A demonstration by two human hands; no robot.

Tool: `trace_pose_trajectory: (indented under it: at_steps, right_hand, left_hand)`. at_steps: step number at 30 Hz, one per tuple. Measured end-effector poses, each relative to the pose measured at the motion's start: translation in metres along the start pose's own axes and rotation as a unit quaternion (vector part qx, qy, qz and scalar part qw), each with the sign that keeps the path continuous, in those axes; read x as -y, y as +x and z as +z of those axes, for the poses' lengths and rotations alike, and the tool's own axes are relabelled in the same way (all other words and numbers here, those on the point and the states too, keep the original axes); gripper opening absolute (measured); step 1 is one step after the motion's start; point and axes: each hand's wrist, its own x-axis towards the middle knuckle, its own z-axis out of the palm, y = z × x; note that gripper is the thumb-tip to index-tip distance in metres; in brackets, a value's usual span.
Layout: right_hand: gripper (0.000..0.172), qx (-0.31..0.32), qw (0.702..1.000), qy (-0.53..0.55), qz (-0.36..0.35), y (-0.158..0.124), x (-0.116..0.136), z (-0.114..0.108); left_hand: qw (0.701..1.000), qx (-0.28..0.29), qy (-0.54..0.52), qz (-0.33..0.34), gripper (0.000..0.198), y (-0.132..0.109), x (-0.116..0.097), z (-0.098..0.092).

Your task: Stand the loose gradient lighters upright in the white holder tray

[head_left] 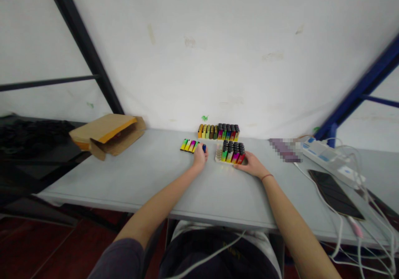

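My left hand [200,158] is closed around a dark blue lighter [204,148] at the right end of a row of coloured lighters [188,145] lying flat on the table. Its fingertips are partly hidden. My right hand [254,165] grips the right end of a clear plastic tray [219,156], thumb along the front. Upright lighters [233,152] with black tops fill most of this tray; its left end shows bare slots. Behind it stand more black-topped lighters [228,132], and beside those a block of yellow to dark lighters [208,132].
An opened cardboard box [107,130] lies at the left of the grey table [149,175]. On the right are a dark phone [335,193], a blurred purple object [285,150], a white power strip [332,162] and tangled white cables. A white wall [199,62] rises behind.
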Motion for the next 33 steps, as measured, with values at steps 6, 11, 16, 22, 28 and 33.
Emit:
trace_pose_trajectory:
  at_steps: [6, 11, 16, 22, 28, 33]
  right_hand:
    - [0.049, -0.014, 1.0, 0.009, -0.004, 0.0, -0.001, 0.001]
    - [0.05, -0.009, 1.0, 0.014, -0.001, 0.0, 0.0, 0.0]
    - [0.053, -0.003, 0.999, 0.04, -0.007, -0.001, 0.001, -0.002]
    - [0.059, 0.005, 0.999, 0.047, -0.017, -0.002, -0.001, -0.004]
    - [0.061, 0.013, 0.999, 0.044, -0.016, -0.003, -0.003, -0.003]
    - [0.063, 0.024, 0.998, 0.034, -0.043, -0.003, 0.0, -0.005]
  left_hand:
    - [0.996, -0.057, -0.065, -0.024, 0.038, -0.007, -0.008, 0.004]
    - [0.996, -0.05, -0.067, -0.026, 0.045, -0.009, -0.01, 0.005]
    - [0.996, -0.031, -0.061, -0.05, 0.04, -0.008, -0.011, 0.002]
    - [0.998, -0.035, -0.051, -0.032, 0.038, -0.004, -0.008, 0.0]
    - [0.999, 0.001, -0.034, 0.021, 0.039, -0.001, 0.0, 0.002]
    - [0.967, 0.022, 0.112, 0.227, 0.019, 0.001, 0.01, 0.001]
